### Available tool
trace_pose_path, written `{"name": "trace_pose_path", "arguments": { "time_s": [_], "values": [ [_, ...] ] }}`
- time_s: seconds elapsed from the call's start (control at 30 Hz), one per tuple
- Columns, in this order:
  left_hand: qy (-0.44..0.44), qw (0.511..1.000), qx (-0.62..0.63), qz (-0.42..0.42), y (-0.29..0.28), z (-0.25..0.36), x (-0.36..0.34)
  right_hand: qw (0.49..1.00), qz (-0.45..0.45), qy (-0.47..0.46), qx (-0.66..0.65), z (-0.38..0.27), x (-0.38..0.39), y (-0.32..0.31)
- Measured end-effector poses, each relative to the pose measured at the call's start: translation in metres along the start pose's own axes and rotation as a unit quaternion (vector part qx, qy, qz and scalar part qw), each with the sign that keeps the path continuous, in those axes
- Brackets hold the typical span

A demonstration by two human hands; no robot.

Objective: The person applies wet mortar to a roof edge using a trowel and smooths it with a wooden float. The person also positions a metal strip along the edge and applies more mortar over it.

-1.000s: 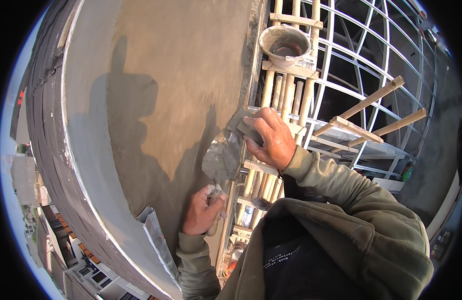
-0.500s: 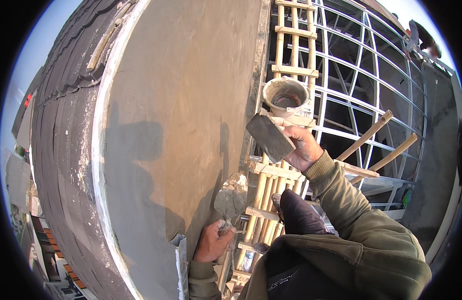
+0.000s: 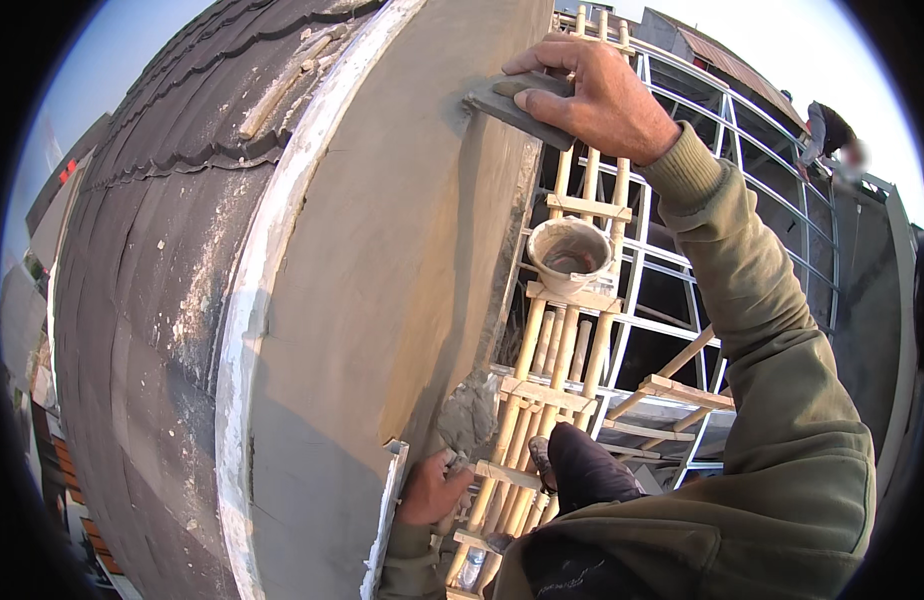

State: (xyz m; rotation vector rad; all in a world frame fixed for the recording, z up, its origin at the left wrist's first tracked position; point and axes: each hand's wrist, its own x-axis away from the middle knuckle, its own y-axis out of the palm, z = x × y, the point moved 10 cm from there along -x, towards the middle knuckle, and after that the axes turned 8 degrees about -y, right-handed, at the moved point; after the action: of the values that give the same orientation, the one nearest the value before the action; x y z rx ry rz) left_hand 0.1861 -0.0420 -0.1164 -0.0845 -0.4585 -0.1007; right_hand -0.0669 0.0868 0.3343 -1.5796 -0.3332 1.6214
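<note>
Head view: right hand [image 3: 610,98] grips float [image 3: 520,114], long axis sloping down-right; left hand [image 3: 434,490] clasps upward-pointing trowel [image 3: 469,412].

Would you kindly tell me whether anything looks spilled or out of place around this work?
Yes: pale splatters mark the dark roof tiles left of the white edging, standing out against their colour. Higher up, loose-looking pale fragments lie on the tiles, seemingly out of place.

From the wearer's head, my left fisheye looks down and forward along the plastered surface [image 3: 347,260] and bamboo scaffold [image 3: 548,393], the right hand [image 3: 614,102] near.
</note>
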Motion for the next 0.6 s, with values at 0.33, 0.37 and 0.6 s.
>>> {"name": "trace_pose_path", "arguments": {
  "time_s": [0.33,0.37,0.6],
  "values": [
    [0.017,0.999,-0.027,0.015,-0.001,0.012,0.005,0.982,-0.054,-0.107,0.146,-0.032,-0.058,0.011],
    [0.022,1.0,-0.015,0.012,0.0,0.013,0.006,0.991,-0.064,-0.05,0.11,-0.021,-0.056,0.009],
    [0.012,1.0,-0.013,0.01,-0.001,0.011,0.005,0.96,-0.006,-0.164,0.225,-0.035,-0.056,0.034]
  ]
}}
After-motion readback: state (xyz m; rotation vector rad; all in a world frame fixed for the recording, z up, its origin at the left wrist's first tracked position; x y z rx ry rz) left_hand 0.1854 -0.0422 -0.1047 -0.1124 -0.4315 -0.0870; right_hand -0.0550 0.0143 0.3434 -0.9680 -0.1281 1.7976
